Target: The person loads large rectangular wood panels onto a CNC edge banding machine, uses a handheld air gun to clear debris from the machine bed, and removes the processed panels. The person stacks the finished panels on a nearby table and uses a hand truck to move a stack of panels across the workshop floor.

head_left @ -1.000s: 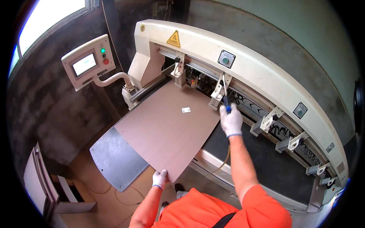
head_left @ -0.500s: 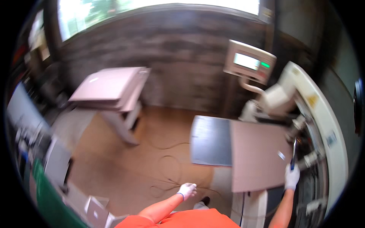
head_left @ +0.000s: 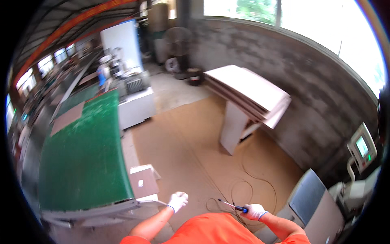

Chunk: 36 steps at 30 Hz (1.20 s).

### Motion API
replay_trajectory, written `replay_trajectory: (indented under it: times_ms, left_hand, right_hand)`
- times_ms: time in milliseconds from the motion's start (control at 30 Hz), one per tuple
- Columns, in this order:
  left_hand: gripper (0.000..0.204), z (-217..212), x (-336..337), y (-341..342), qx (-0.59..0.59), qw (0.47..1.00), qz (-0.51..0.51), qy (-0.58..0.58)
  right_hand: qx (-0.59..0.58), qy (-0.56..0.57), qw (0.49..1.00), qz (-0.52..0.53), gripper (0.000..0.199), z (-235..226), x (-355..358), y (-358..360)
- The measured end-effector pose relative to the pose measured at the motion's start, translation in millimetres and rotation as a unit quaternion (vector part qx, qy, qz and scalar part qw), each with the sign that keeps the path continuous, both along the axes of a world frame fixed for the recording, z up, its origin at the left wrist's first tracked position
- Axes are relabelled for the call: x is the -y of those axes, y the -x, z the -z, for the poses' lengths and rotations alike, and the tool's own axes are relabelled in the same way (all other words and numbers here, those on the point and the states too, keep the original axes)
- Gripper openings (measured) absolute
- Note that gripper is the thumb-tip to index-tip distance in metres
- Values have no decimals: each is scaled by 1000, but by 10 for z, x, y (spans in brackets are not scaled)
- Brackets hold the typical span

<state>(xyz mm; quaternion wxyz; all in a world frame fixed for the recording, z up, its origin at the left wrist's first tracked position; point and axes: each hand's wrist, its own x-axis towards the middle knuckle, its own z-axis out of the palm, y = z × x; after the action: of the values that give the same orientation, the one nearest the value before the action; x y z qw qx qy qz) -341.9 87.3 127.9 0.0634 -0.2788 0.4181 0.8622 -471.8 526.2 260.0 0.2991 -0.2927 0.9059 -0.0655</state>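
My right hand (head_left: 254,212), in a white knit glove, is closed round the handle of a screwdriver (head_left: 239,208) with blue and black on its grip. Its thin shaft points left, in front of my orange shirt. On the other side, my left hand (head_left: 178,200), also gloved in white, is held low with its fingers curled in; nothing shows in it. Close by that hand, brownish-pink panels (head_left: 144,181) rest beside the end of a green conveyor belt (head_left: 87,154).
Stacked panels (head_left: 248,87) lie on a stand near the wall. A cable (head_left: 275,191) loops across the brown floor covering. At the right are a machine table (head_left: 308,197) and a control screen (head_left: 362,146). A fan (head_left: 177,41) stands at the back.
The view has swung left, bringing the green conveyor into sight. My right hand has come away from the machine with the screwdriver, now in front of my body.
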Motion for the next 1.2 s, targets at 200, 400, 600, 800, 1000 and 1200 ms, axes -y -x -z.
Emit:
replay_trajectory:
  times_ms: [200, 400, 600, 800, 1000, 1200]
  left_hand:
    - [28, -717, 1080, -750, 73, 756, -262, 595]
    - [30, -1073, 1594, -1357, 228, 513, -298, 772]
    - [45, -846, 1692, -1811, 314, 459, -283, 781]
    - [45, -882, 2030, -2452, 323, 450, -327, 765]
    - [40, -990, 2724, -3490, 288, 438, -304, 796]
    - [40, -909, 3454, -4612, 246, 436, -292, 815]
  right_hand:
    - [-24, -41, 993, -106, 39, 619, 1301, 925]
    - [34, -18, 989, -143, 44, 1121, 2417, 1190]
    - [99, -3, 978, -184, 54, 1506, 3209, 1259]
    - [85, 114, 980, -137, 53, 833, 4478, 840]
    - [74, 334, 939, -40, 38, 660, 5694, -408]
    - [-114, 427, 896, -38, 39, 504, 6382, -1828]
